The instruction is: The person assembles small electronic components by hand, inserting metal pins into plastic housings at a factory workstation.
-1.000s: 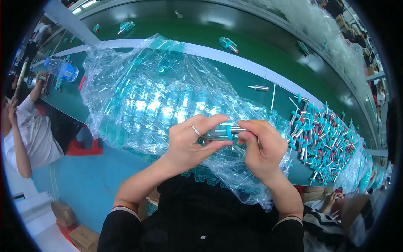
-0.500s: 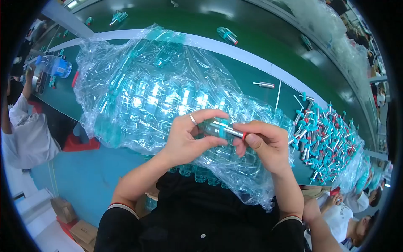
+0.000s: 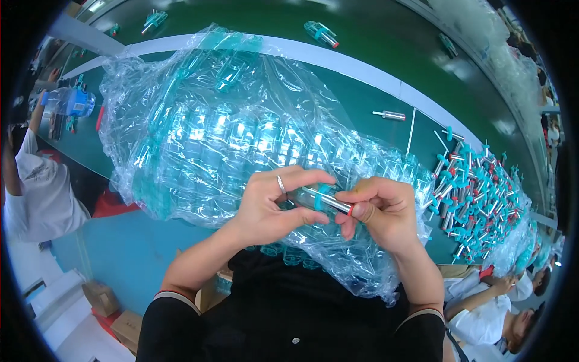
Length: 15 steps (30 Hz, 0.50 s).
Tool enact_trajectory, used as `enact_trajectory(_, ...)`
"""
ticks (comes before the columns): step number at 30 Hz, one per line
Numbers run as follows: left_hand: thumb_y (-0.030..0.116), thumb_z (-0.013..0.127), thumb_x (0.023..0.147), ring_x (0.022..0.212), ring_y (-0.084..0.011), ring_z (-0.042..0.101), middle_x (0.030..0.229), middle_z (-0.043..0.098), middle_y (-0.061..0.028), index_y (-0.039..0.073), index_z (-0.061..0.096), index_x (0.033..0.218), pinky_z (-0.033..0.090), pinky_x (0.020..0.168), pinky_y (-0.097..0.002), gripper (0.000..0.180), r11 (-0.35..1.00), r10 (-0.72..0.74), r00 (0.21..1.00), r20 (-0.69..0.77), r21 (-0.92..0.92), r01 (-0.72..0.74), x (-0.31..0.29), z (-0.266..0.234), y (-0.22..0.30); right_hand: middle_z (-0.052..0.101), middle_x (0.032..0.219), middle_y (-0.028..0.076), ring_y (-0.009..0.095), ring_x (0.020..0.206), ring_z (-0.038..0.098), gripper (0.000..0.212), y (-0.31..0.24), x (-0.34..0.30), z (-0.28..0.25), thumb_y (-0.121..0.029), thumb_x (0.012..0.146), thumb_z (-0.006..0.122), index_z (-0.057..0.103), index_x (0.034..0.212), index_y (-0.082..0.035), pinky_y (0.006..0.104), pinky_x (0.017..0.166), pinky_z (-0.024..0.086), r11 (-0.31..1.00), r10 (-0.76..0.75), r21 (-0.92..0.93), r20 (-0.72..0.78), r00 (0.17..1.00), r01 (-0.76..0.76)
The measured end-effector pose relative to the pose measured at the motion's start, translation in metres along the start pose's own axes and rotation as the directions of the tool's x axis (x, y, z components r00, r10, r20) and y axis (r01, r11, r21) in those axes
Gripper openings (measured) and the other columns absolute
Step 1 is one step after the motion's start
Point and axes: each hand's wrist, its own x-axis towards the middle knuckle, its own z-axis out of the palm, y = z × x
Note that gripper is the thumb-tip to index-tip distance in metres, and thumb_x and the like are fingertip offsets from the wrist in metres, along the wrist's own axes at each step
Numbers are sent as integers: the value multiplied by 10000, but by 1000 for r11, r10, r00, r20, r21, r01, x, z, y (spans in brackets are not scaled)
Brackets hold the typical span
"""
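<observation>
My left hand (image 3: 260, 205), with a ring on one finger, curls thumb and fingers around a clear teal-tinted plastic shell (image 3: 303, 198). From the right, my right hand (image 3: 389, 214) pinches a silver metal tube (image 3: 336, 204) with a red end. Most of the tube lies along the shell, passing a teal band; the red end sticks out by my right fingertips. Whether its inner end is seated cannot be made out. Beneath both hands spreads a clear plastic bag (image 3: 241, 136) full of rows of similar teal shells.
A pile of silver tubes with teal and red parts (image 3: 470, 202) covers the table's right end. One loose tube (image 3: 391, 115) lies beyond the bag. Assembled pieces (image 3: 321, 34) rest on the green belt (image 3: 374, 45) behind a white rail. Other people sit left and right.
The tube now shows farther along inside the shell, and the shell tilts a little more down to the right. Both hands keep their grips. The whole view has shifted slightly.
</observation>
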Motion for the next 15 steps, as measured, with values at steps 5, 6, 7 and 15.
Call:
enact_trajectory(5, -19, 871, 675, 815, -109, 623, 953, 695, -75, -1, 711, 1174, 463, 673, -250, 524, 998, -59, 996, 67, 20, 58, 0, -4, 4, 711, 852, 167, 202, 719, 716, 158, 1, 1, 0, 69, 958, 608, 688, 1094, 76, 316, 619, 610, 1000, 24, -10, -2, 1000, -24)
enact_trajectory(6, -19, 871, 675, 815, -109, 623, 953, 695, -75, -1, 711, 1174, 463, 673, -250, 524, 998, -63, 995, 72, 17, 62, 0, -4, 3, 715, 855, 170, 202, 714, 716, 157, 2, 0, -1, 66, 960, 607, 688, 1094, 75, 315, 614, 609, 1000, 26, -13, -7, 1000, -26)
enact_trajectory(7, -20, 871, 674, 807, -106, 617, 943, 694, -72, -2, 711, 1173, 456, 663, -253, 524, 997, -77, 995, 70, 23, 75, 0, -4, 3, 715, 855, 170, 202, 714, 716, 157, 3, 1, -3, 66, 960, 607, 688, 1094, 75, 315, 614, 609, 1000, 27, -12, -9, 1000, -27)
enact_trajectory(15, 61, 857, 721, 640, -77, 545, 891, 694, -49, 77, 733, 1174, 410, 548, -244, 470, 993, -113, 992, 59, 38, 111, 1, -6, 7, 721, 873, 183, 216, 711, 720, 154, 6, 3, -2, 43, 963, 617, 685, 1099, 71, 328, 627, 613, 999, 19, 46, 17, 1000, -20)
